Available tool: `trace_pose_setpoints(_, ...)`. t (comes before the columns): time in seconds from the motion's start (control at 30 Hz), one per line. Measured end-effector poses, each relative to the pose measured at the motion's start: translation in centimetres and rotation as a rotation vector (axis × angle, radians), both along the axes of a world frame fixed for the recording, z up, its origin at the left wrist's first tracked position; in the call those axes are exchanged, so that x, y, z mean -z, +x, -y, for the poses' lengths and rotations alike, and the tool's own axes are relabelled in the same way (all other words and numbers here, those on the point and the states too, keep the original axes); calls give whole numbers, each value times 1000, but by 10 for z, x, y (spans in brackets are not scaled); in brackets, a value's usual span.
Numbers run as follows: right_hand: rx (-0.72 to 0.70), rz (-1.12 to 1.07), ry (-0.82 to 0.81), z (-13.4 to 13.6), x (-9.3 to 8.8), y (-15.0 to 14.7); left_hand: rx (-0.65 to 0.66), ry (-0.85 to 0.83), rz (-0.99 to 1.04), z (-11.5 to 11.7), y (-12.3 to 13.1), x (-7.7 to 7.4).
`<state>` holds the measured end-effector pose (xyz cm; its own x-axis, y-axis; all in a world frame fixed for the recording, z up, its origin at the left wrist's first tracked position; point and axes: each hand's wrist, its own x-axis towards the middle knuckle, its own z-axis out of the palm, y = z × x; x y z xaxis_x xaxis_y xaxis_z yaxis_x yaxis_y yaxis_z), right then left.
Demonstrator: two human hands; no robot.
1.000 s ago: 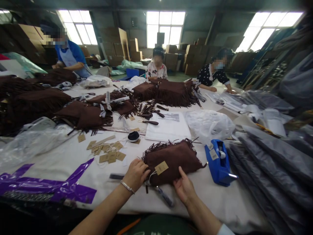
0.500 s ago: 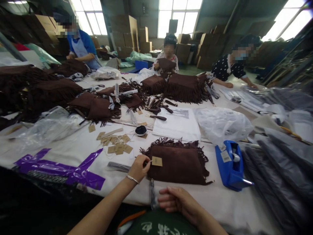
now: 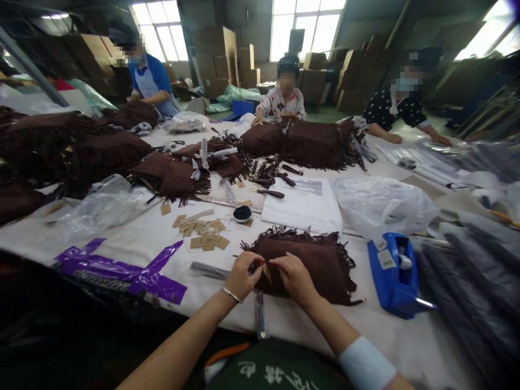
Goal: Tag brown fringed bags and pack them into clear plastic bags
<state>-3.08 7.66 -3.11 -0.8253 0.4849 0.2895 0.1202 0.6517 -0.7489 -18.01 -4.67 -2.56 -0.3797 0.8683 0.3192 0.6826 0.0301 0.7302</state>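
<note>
A dark brown fringed bag (image 3: 312,265) lies flat on the table in front of me. Over its left part, my left hand (image 3: 245,275) is closed in a pinch at the upper end of a small tan hang tag (image 3: 267,274), which hangs tilted, almost edge-on. My right hand (image 3: 296,277) comes in from the other side, thumb and finger pinched close to the tag's top; what lies between those fingertips is too small to make out. Loose tan hang tags (image 3: 208,242) are heaped to the left, beside a small white dish (image 3: 242,214) with dark contents.
A blue tape dispenser (image 3: 392,276) stands right of the bag. White sheets (image 3: 303,208) and a clear plastic bag (image 3: 382,208) lie behind it. Brown straps (image 3: 270,193) and more fringed bags (image 3: 312,142) cover the table farther back. Three co-workers are around the far side.
My right hand has risen from the table's front edge to meet my left hand at the tag. The tag has turned from flat on the bag to nearly edge-on.
</note>
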Motion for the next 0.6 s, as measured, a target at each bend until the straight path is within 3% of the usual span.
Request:
trace_pose_setpoints(0.1,67,67,187,-5,-10,8,-97,-18,-87,16,-17,5)
trace_pose_setpoints(0.17,39,134,263,-4,-12,16,-126,-63,-206,32,-28,11)
trace_pose_setpoints(0.3,-142,293,395,4,4,39,-97,-206,-473,67,-43,21)
trace_pose_setpoints(0.4,-102,366,451,1,17,57,-109,-361,-550,84,-42,19)
trace_pose_setpoints(0.5,-7,414,452,-3,19,65,-88,-509,-451,89,-28,10)
trace_pose_setpoints(0.6,46,420,411,-1,13,62,-39,-593,-101,87,-9,0)
